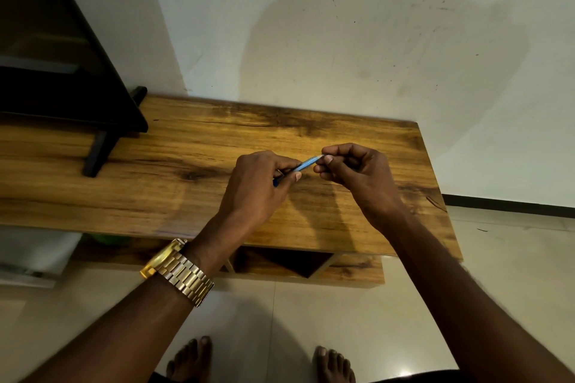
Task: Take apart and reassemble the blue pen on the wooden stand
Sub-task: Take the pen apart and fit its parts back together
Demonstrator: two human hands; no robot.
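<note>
Holding the blue pen [304,165] in both hands, above the wooden stand [186,146], not resting on it. My left hand [258,186] is pinching the lower, dark-blue end w/ thumb + fingers; my right hand [354,171] is pinching the upper, paler end at the fingertips. Can't tell which end is tip vs cap, fingers are covering both. Long axis is running diagonal: low near-left to high far-right, roughly parallel to the stand top, tilted slightly up toward the right hand. Looks like I'm working on a twist/pull at a joint, can't tell if it's separating or going back together. To do it well IMO: keeping both grips close to the joint, pulling/twisting straight along the axis, no bending, and keeping hands over the stand so any small part is dropping onto wood, not floor.
</note>
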